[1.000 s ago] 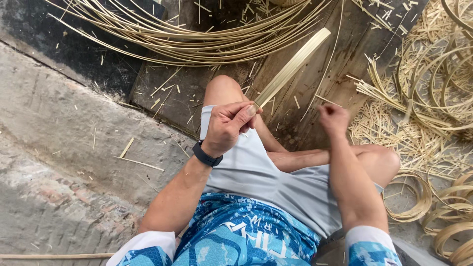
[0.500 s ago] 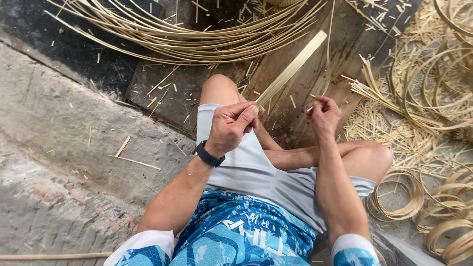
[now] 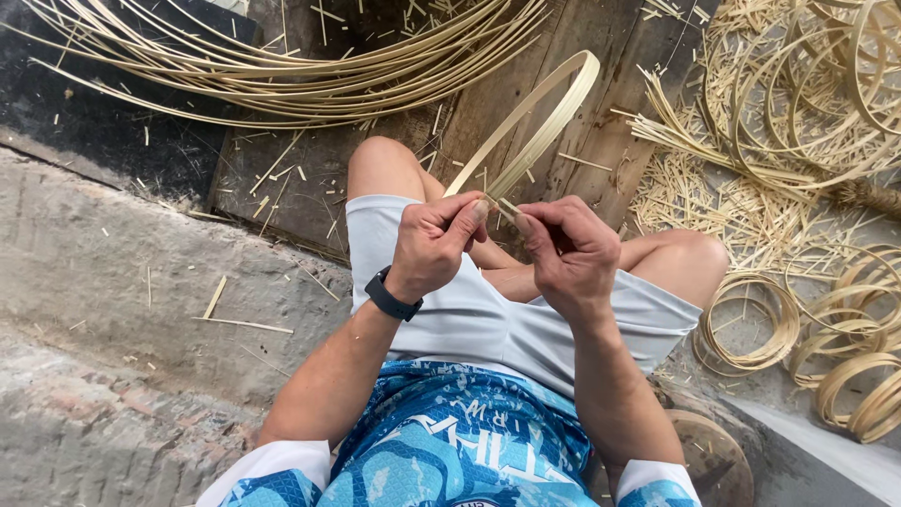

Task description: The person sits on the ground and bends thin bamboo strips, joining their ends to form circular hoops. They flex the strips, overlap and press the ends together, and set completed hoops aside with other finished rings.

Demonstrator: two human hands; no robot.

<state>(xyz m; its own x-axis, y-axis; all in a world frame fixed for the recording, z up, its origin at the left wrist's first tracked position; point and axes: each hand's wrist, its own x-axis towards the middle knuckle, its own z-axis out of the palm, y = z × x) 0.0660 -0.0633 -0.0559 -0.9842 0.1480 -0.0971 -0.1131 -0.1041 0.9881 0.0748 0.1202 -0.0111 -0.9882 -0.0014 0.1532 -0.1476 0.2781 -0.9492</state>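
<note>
A pale bamboo strip [image 3: 540, 122] is bent into a long narrow loop that reaches away over the wooden boards. My left hand [image 3: 434, 242], with a black watch on its wrist, pinches the near ends of the loop. My right hand [image 3: 568, 252] is closed on the same ends right beside it, fingertips almost touching the left hand's. Both hands hover above my crossed bare legs and grey shorts.
Long bamboo strips [image 3: 282, 75] lie in a curved bundle at the top. Finished bamboo rings [image 3: 751, 324] and more coils pile up on the right among shavings. A rough concrete step [image 3: 122, 282] runs along the left. Dark wooden boards [image 3: 310, 188] lie under my knees.
My right hand has moved left from about a hand's width away and now meets the left hand at the strip's ends. The strip now shows as a closed loop.
</note>
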